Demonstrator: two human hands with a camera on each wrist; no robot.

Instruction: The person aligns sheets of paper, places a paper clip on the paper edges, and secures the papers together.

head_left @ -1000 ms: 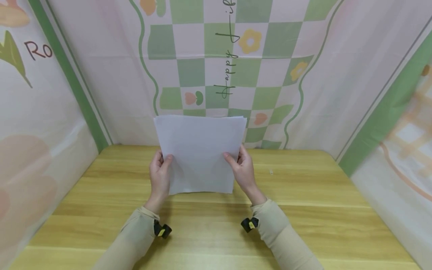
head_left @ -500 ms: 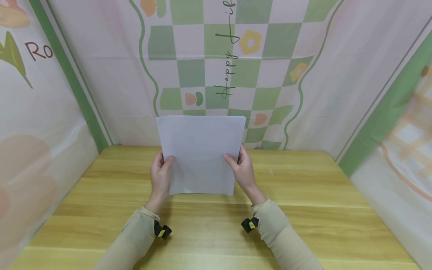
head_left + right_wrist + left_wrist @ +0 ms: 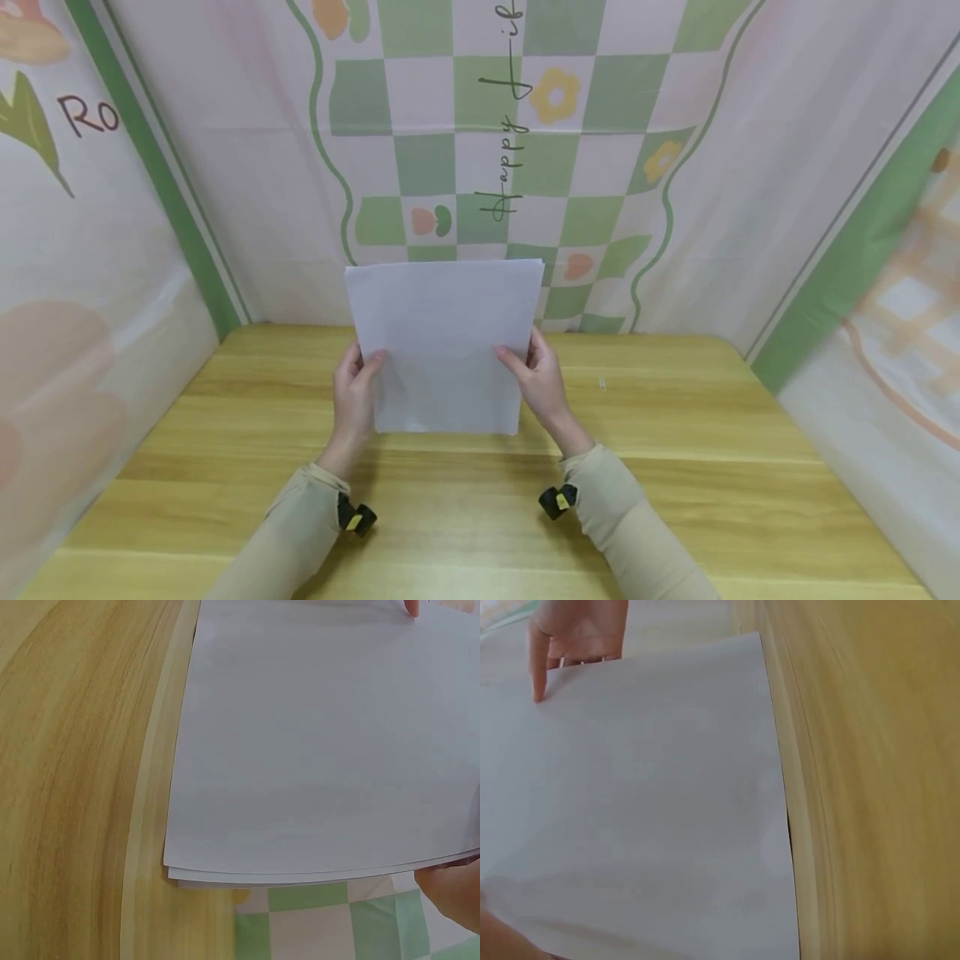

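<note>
A stack of blank white paper sheets stands tilted up over the wooden table, its lower edge close to the tabletop. My left hand grips its left side, thumb on the front face and fingers behind. On the opposite side my right hand holds it the same way. The right wrist view shows the paper with several edges slightly offset at one corner. In the left wrist view the right hand pinches the far edge of the paper.
A small paper clip lies on the wooden table to the right of the right hand. Behind the table hangs a printed cloth with green and white checks. Patterned cloth also stands at both sides.
The top edge of the paper stack has dropped slightly and its outline has become neater, with the sheets' corners closer together. Both hands keep their hold at nearly the same place.
</note>
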